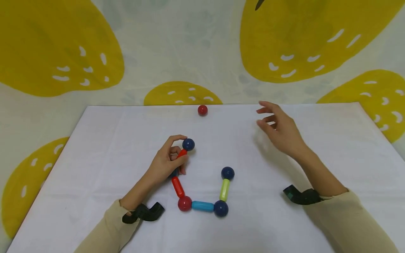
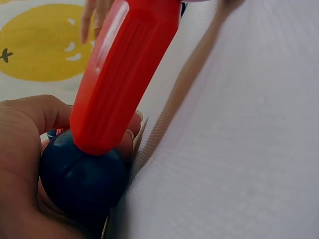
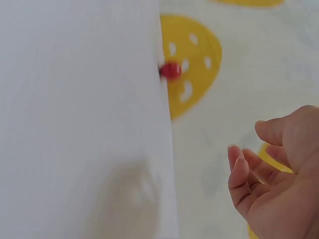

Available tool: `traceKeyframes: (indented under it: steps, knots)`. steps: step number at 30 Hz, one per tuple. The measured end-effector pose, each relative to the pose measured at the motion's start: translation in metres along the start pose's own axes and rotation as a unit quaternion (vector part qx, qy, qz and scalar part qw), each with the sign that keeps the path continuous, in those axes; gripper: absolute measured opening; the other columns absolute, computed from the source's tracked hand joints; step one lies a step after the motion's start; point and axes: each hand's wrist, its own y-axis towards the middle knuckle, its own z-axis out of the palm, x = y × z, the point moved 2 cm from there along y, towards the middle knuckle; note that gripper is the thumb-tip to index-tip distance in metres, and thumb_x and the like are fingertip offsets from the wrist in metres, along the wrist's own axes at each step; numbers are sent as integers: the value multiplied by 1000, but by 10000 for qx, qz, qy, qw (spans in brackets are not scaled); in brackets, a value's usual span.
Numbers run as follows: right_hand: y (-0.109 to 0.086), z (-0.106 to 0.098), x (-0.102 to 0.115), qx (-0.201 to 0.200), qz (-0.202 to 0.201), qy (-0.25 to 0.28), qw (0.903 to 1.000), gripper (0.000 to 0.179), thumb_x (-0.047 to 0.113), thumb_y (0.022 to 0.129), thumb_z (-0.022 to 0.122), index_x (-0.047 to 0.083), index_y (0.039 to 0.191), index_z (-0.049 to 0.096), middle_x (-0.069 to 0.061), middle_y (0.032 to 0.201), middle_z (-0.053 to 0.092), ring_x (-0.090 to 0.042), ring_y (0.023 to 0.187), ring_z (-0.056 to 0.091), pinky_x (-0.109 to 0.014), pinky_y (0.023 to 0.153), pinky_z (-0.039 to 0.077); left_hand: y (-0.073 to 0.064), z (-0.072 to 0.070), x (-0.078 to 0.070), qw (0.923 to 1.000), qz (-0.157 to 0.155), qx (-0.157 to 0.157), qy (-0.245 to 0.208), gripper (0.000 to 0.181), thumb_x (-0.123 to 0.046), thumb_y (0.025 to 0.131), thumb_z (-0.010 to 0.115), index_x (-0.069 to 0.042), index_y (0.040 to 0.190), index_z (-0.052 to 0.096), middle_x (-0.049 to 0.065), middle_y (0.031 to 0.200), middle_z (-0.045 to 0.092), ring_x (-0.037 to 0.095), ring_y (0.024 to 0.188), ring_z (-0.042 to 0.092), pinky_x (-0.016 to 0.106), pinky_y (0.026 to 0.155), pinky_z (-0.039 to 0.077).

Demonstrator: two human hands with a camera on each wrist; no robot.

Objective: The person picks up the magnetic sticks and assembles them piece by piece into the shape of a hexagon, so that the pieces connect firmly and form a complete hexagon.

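Observation:
My left hand (image 1: 162, 163) grips the upper end of a chain of toy building balls and rods, fingers and thumb around a red rod (image 1: 181, 153). A blue ball (image 1: 188, 144) tops that rod, and another blue ball (image 2: 82, 174) sits against the palm in the left wrist view. From there the chain runs through a second red rod (image 1: 178, 187), a red ball (image 1: 185, 203), a light-blue rod (image 1: 203, 206), a blue ball (image 1: 220, 208) and a yellow-green rod (image 1: 224, 189) to an end blue ball (image 1: 227, 173). My right hand (image 1: 283, 133) hovers with loosely bent fingers, holding nothing.
A loose red ball (image 1: 203, 110) lies at the far edge of the white table (image 1: 126, 126). Behind the table hangs a pale cloth (image 1: 177, 42) with big yellow fruit shapes. Dark straps (image 1: 302, 195) are worn at both wrists.

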Motion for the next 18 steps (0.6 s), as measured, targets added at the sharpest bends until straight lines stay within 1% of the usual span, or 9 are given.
traceKeyframes:
  steps: [2, 3, 5, 8, 10, 13, 18]
  knots:
    - [-1, -13, -19, -88, 253, -294, 9992, 50, 11, 94, 61, 13, 141, 44, -12, 121, 59, -24, 92, 58, -12, 75, 40, 0, 0, 1, 10000, 67, 7, -13, 52, 3, 92, 58, -7, 138, 36, 25, 78, 55, 40, 57, 61, 32, 57, 52]
    - [-3, -19, -28, -102, 383, -440, 9982, 49, 13, 94, 62, 12, 140, 45, -12, 121, 59, -24, 92, 56, -13, 73, 39, 0, -1, 2, 10000, 91, 16, -38, 53, 4, 92, 57, -6, 139, 36, 24, 77, 55, 40, 57, 61, 32, 56, 52]
    - [-6, -27, -47, -74, 654, -697, 9954, 47, 15, 94, 63, 10, 138, 48, -15, 123, 57, -26, 91, 54, -20, 72, 39, 0, -1, 3, 9998, 115, 55, -132, 55, 6, 92, 56, -5, 141, 35, 25, 77, 55, 41, 57, 61, 33, 55, 53]
    - [-13, -35, -73, 32, 1082, -1023, 9888, 46, 17, 93, 63, 6, 136, 50, -20, 127, 50, -31, 92, 49, -34, 70, 37, 1, -1, 5, 9994, 96, 147, -301, 56, 7, 92, 54, -5, 144, 34, 27, 78, 55, 44, 59, 61, 34, 55, 53]
    - [-17, -38, -86, 109, 1284, -1118, 9853, 46, 19, 93, 63, 5, 135, 51, -24, 128, 47, -34, 92, 47, -40, 70, 36, 2, -1, 5, 9991, 57, 175, -376, 56, 7, 93, 53, -5, 144, 35, 29, 81, 56, 45, 60, 60, 34, 55, 54]
    - [-23, -39, -101, 180, 1516, -1145, 9816, 47, 24, 93, 63, 7, 135, 51, -24, 129, 44, -34, 92, 45, -41, 70, 37, 3, -1, 5, 9990, 24, 175, -409, 53, 7, 92, 54, -4, 142, 39, 30, 83, 56, 46, 61, 60, 33, 55, 54]
    - [-27, -39, -109, 256, 1690, -1076, 9794, 48, 36, 93, 61, 13, 134, 54, -19, 125, 47, -32, 95, 44, -40, 73, 38, 3, -2, 5, 9990, -4, 126, -436, 52, 5, 92, 57, -4, 141, 42, 28, 86, 55, 46, 63, 61, 32, 55, 54]
